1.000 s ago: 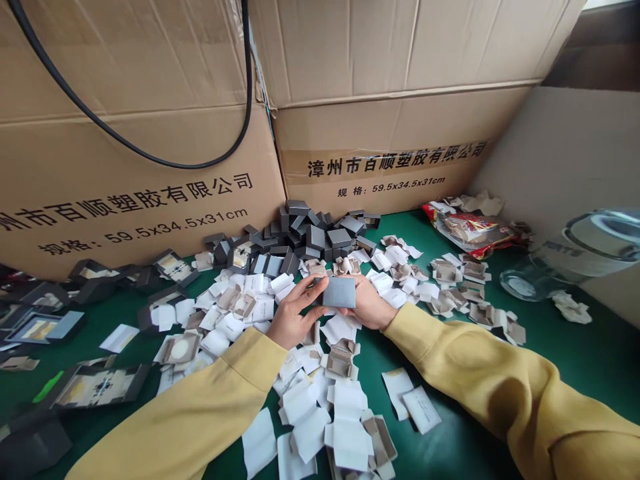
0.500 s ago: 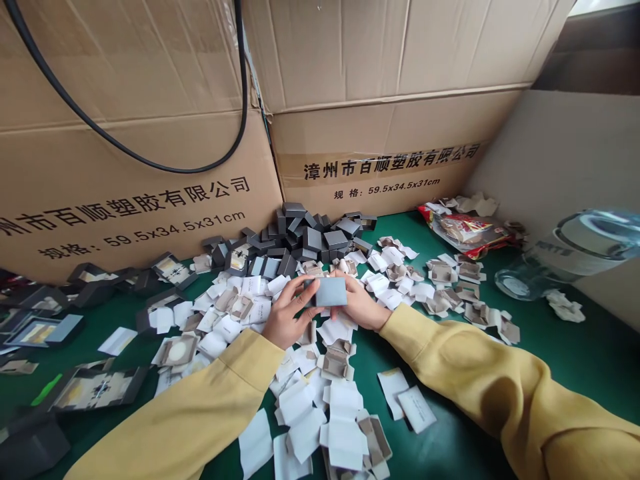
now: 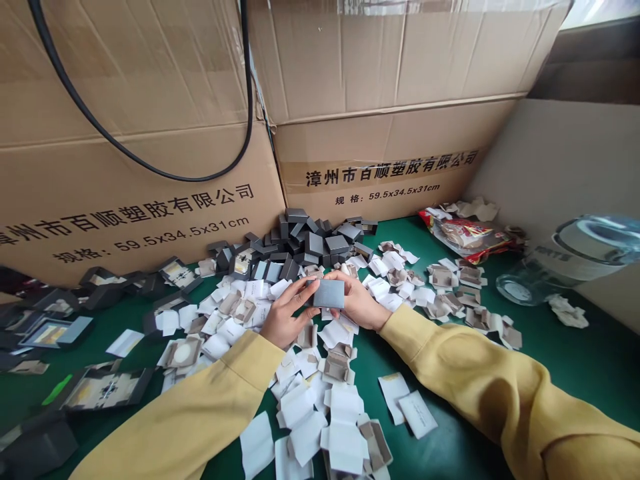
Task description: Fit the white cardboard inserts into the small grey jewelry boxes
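Note:
A small dark grey box (image 3: 329,293) is held up between both hands over the middle of the green table. My left hand (image 3: 289,312) grips its left end between thumb and fingers. On the other side, my right hand (image 3: 361,301) has its fingers around the right end and back of the box; part of those fingers is hidden behind it. Beneath the hands lie white and grey folded card pieces (image 3: 341,400), spread towards the front edge. Just behind is a heap of dark grey boxes (image 3: 314,243).
Two large cardboard cartons (image 3: 400,143) stand at the back, a black cable (image 3: 193,179) hanging before them. At right are a clear plastic jar (image 3: 565,260), a red snack bag (image 3: 465,233) and crumpled tissue (image 3: 567,311). Opened dark boxes (image 3: 107,387) lie at left.
The camera view has shifted slightly, so the surroundings sit a little lower and to the right. Both hands stay on the grey box, which is tilted slightly differently.

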Tool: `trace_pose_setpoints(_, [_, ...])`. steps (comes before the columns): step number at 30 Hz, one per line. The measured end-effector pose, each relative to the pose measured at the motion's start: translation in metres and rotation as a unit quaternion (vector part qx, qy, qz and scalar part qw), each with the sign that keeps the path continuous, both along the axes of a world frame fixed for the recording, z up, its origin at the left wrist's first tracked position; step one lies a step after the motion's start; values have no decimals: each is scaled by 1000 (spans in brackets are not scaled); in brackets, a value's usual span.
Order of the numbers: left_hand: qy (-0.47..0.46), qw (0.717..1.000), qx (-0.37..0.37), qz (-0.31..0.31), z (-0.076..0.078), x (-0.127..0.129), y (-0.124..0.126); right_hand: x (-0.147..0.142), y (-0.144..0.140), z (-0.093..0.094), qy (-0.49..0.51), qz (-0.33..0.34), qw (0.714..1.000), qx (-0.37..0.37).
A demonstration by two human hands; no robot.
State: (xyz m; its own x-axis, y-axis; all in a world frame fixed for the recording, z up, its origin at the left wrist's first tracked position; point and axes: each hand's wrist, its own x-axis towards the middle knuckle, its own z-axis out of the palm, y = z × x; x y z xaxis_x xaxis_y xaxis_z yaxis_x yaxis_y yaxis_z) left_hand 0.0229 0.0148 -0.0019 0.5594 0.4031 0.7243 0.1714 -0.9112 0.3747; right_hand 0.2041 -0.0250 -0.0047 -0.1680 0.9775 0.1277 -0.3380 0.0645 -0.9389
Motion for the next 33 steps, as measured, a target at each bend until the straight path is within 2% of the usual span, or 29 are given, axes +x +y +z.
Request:
trace_pose_setpoints(2, [3,1000,10,25,4,-2,-1,1,3,-2,-44,-39,998,5])
trace_pose_setpoints(4, [11,998,22,52,11,-5,0,3,4,-3,-136,-97,986,23])
trace_pose_setpoints(6, [29,994,40,94,20,-11,6,5,5,-3,-268,-149,948,82])
trace_pose_setpoints(8, [42,984,71,160,30,-19,16,6,3,-2,-379,-177,893,164])
trace_pose_setpoints(9, [47,976,89,194,35,-24,22,6,2,-2,-413,-182,870,197])
trace_pose_setpoints(11, [63,957,117,258,44,-34,35,5,0,-2,-442,-198,843,236])
trace_pose_setpoints(13, [82,932,114,334,51,-44,46,3,-2,-3,-450,-213,830,250])
trace_pose_setpoints(15, [108,904,85,404,56,-54,55,2,-3,-4,-454,-205,830,251])
trace_pose_setpoints(18, [174,876,20,450,59,-67,64,1,-2,-6,-464,-160,840,229])
trace_pose_setpoints(22, [257,845,-52,467,61,-78,69,2,0,-9,-470,-132,845,220])
trace_pose_setpoints(24, [272,835,-55,476,62,-76,66,2,0,-9,-466,-129,846,223])
trace_pose_setpoints(26, [268,848,-15,456,64,-68,60,2,0,-9,-464,-126,848,224])
trace_pose_setpoints(29, [294,890,65,342,59,-50,50,2,0,-7,-466,-113,850,217])
trace_pose_setpoints(31, [319,900,65,291,50,-38,46,2,0,-6,-469,-109,850,215])
trace_pose_setpoints(33, [341,899,52,270,37,-31,45,2,1,-7,-472,-112,846,220])
